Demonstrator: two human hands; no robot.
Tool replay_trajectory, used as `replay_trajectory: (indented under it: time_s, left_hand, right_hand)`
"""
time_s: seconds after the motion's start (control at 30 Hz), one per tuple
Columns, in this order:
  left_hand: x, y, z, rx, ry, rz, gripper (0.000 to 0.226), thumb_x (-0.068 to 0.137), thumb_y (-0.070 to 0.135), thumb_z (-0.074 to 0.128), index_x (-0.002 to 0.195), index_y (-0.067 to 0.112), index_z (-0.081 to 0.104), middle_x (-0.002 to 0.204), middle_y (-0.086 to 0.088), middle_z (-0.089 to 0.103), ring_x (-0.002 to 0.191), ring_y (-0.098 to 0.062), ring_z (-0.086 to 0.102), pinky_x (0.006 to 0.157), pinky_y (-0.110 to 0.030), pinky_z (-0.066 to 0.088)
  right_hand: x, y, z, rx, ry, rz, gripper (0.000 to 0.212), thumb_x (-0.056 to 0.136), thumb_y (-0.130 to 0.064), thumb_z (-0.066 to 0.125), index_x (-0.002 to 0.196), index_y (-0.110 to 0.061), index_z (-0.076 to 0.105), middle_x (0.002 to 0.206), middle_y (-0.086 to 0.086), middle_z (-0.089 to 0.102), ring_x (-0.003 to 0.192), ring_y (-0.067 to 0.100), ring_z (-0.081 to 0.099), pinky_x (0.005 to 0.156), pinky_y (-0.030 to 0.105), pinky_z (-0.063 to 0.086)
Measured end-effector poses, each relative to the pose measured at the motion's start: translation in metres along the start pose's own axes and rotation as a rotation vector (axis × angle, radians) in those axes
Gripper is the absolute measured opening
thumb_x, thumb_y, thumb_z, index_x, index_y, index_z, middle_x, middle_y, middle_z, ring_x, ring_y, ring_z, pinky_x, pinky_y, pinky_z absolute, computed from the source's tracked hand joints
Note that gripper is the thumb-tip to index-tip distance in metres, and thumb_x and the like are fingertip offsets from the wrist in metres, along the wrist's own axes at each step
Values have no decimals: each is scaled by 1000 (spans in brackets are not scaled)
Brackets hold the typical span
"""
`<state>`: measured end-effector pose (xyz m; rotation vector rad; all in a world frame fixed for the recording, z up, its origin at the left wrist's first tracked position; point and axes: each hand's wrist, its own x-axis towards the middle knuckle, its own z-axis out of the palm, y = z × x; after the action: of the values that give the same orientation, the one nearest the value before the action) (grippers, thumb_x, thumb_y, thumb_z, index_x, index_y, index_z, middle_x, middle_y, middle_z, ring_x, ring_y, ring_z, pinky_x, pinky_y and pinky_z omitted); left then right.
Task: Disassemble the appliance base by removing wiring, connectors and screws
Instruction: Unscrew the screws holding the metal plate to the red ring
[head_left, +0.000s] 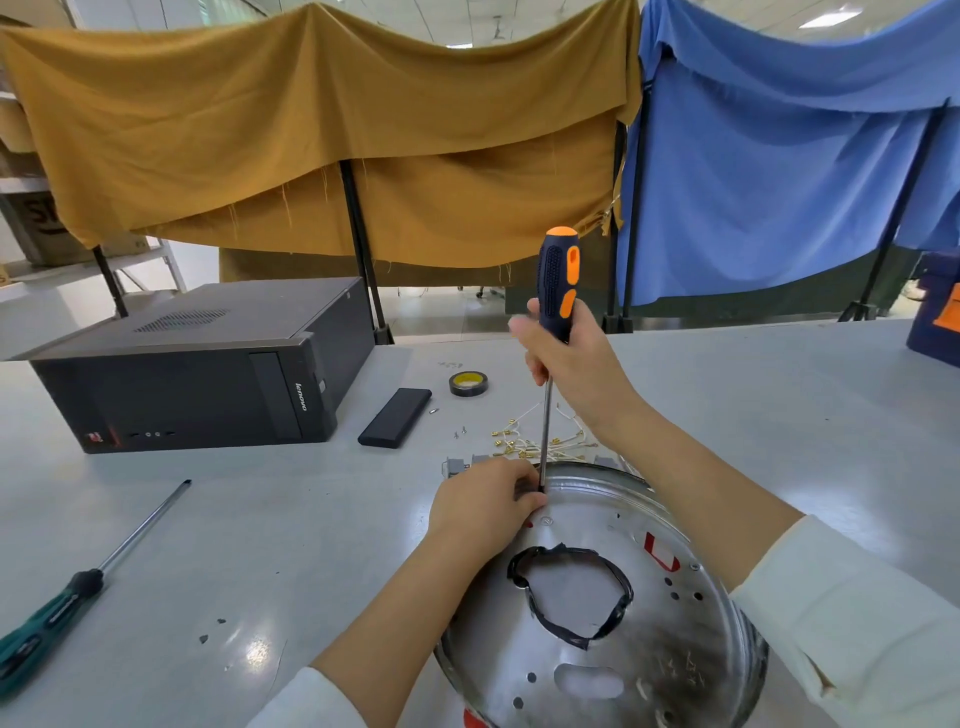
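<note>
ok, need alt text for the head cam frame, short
A person's right hand holds an orange-and-black screwdriver upright, tip at the far rim of a round metal appliance base, where the left hand steadies it. Loose wires, a green-handled screwdriver and a black computer lie on the grey table.

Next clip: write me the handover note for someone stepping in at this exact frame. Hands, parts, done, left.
Right hand grips the orange-and-black screwdriver upright, tip down at the far rim of the metal appliance base.
Left hand pinches something small and dark at the tip; what it is cannot be told.
Done, by the look of it: loose wires with brass connectors lie on the table behind the base, and a few small screws beside them.
Left: the fastener under the tip, plus at least one screw near the right rim.
A spare green-handled screwdriver lies at the left.
</note>
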<state>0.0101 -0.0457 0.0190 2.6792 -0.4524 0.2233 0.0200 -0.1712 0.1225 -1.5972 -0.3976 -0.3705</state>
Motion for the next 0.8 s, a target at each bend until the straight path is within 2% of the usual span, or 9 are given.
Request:
replay_trajectory:
  time_s: [0.07, 0.17, 0.27, 0.3, 0.47, 0.6, 0.67, 0.73, 0.8]
  left_hand:
    - [0, 0, 0, 8, 7, 10, 17, 88, 47, 53, 99, 36, 60, 105, 14, 62, 93, -11, 58, 65, -26, 35]
    - [-1, 0, 1, 14, 16, 16, 16, 89, 46, 52, 98, 35, 60, 103, 13, 61, 93, -12, 58, 64, -26, 34]
    - [-1, 1, 1, 28, 25, 31, 18, 90, 46, 51, 100, 35, 60, 106, 13, 61, 95, -13, 58, 67, -27, 36]
    - [-1, 1, 1, 30, 27, 34, 18, 90, 46, 51, 100, 35, 61, 106, 13, 61, 95, -13, 58, 67, -27, 37]
    - [-2, 1, 0, 24, 38, 37, 14, 89, 45, 52, 95, 36, 61, 106, 15, 62, 95, -10, 57, 69, -25, 40]
    - [-5, 2, 0, 30, 26, 43, 11, 89, 43, 52, 92, 36, 59, 103, 16, 60, 94, -9, 57, 68, -26, 38]
    - [-6, 2, -1, 9, 21, 34, 7, 88, 43, 53, 89, 37, 57, 102, 16, 60, 94, -9, 57, 68, -26, 38]
    - [-6, 2, -3, -45, 21, 13, 6, 87, 43, 54, 88, 37, 56, 99, 17, 60, 91, -7, 57, 67, -25, 38]
    - [-6, 2, -5, -117, 30, -20, 7, 86, 43, 56, 87, 36, 57, 94, 18, 59, 84, -5, 54, 63, -23, 36]
  right_hand:
    - [0, 2, -2, -199, 4, 8, 29, 91, -33, 59, 102, -8, 52, 74, 5, 51, 55, 7, 51, 54, 16, 45]
    - [0, 1, -7, -495, 15, 35, 43, 91, -42, 52, 89, 1, 58, 66, 4, 46, 57, 13, 45, 57, 28, 39]
    - [-1, -3, -14, -812, 13, 45, 36, 90, -47, 46, 68, -19, 50, 56, -6, 45, 52, 12, 44, 52, 28, 33]
    - [-1, -6, -16, -845, 6, 63, 35, 88, -46, 46, 68, -18, 50, 54, -6, 44, 51, 13, 44, 53, 28, 34]
    - [4, -18, -23, -570, 46, 126, 39, 83, -34, 52, 89, 3, 63, 57, 4, 45, 53, 18, 42, 59, 33, 38]
    - [5, -33, -38, -251, 236, 115, 23, 81, -24, 59, 79, -1, 62, 48, -3, 44, 45, 14, 39, 48, 27, 35]
    - [0, -32, -47, -120, 174, 143, 9, 84, -15, 57, 81, -7, 61, 48, -2, 51, 42, 13, 45, 43, 21, 40]
    - [-10, -19, -50, -126, 52, 160, 6, 87, -6, 56, 87, -8, 61, 64, 6, 66, 49, 13, 61, 49, 19, 51]
    - [-23, 5, -51, -160, -83, 144, 11, 87, 5, 57, 89, -6, 57, 80, 11, 64, 63, 15, 66, 58, 23, 55]
